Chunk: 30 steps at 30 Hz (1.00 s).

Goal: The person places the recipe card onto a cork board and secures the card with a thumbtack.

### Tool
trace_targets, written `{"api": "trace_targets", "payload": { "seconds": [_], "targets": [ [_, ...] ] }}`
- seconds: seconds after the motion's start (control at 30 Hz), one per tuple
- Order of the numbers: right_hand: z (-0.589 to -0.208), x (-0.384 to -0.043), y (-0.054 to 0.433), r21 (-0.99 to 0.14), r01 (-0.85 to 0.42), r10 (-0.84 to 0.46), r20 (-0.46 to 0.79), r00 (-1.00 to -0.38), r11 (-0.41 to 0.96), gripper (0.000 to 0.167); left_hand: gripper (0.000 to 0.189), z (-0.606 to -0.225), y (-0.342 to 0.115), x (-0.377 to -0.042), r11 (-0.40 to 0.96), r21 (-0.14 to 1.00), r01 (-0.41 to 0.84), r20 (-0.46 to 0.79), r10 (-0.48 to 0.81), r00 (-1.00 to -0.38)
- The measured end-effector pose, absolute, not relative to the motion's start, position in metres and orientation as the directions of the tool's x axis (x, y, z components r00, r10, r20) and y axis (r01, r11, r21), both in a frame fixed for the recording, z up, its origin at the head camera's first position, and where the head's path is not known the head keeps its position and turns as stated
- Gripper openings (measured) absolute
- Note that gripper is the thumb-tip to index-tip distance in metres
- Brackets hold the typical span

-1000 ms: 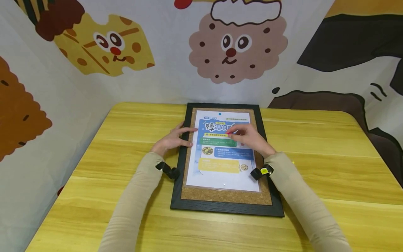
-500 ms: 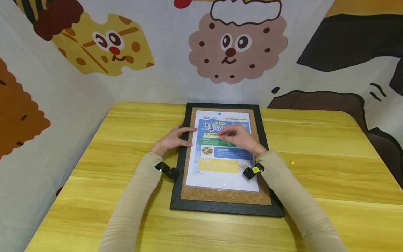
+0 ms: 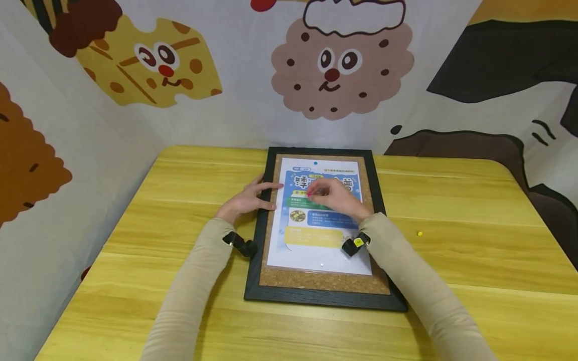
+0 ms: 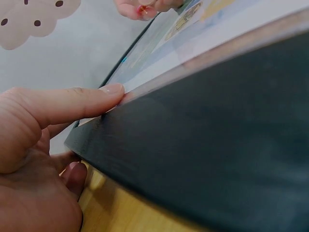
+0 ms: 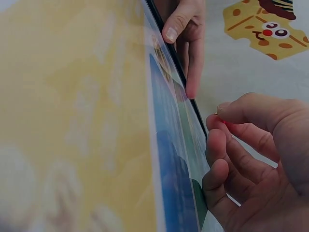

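Note:
A black-framed cork board (image 3: 325, 282) lies flat on the table with a printed poster (image 3: 293, 255) on it. My left hand (image 3: 246, 200) rests across the board's left edge, thumb and index finger extended onto it; in the left wrist view other fingers sit beside the frame (image 4: 193, 130). Over the poster's upper half, my right hand (image 3: 336, 196) pinches a small red-pink push pin (image 3: 309, 194) between thumb and fingers. That pin (image 5: 226, 123) is mostly covered by the fingertips in the right wrist view. A blue pin (image 3: 315, 163) marks the poster's top centre.
On the wooden table (image 3: 474, 250), right of the board, lies a small yellow pin (image 3: 420, 233). A pale dot (image 3: 322, 264) shows near the poster's bottom. A cartoon-printed cloth (image 3: 244, 120) hangs behind the table and along its left side.
My right hand has moved left across the poster, carrying the red-pink push pin. The yellow pin, largely covered by the right arm before, is now in full view. My left hand stays in place.

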State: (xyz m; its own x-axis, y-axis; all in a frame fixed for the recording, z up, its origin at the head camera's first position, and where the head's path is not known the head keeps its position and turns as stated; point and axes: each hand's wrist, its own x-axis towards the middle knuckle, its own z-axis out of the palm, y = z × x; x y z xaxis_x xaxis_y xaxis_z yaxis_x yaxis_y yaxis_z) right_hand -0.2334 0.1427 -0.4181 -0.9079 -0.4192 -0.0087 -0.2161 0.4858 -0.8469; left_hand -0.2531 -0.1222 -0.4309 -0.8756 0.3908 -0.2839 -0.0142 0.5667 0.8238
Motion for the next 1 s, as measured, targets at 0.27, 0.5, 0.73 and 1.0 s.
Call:
{"api": "trace_targets", "payload": {
  "seconds": [0.27, 0.5, 0.73, 1.0],
  "targets": [
    [-0.419, -0.238, 0.13, -0.839, -0.248, -0.459, -0.002, -0.888, 0.485, 0.018, 0.066, -0.432, -0.123, -0.255, 0.564, 0.826, 0.002, -0.275, 0.407, -0.871],
    [-0.416, -0.24, 0.116, -0.83, -0.289, -0.502, 0.012, -0.865, 0.477, 0.019, 0.065, -0.432, -0.124, -0.255, 0.569, 0.822, 0.01, -0.275, 0.414, -0.868],
    [-0.418, -0.245, 0.105, -0.814, -0.32, -0.544, 0.006, -0.839, 0.484, 0.018, 0.062, -0.432, -0.124, -0.257, 0.551, 0.834, -0.005, -0.278, 0.412, -0.868],
    [-0.419, -0.248, 0.094, -0.802, -0.364, -0.58, 0.028, -0.814, 0.474, 0.017, 0.062, -0.433, -0.126, -0.258, 0.532, 0.847, -0.008, -0.271, 0.418, -0.867]
  ]
}}
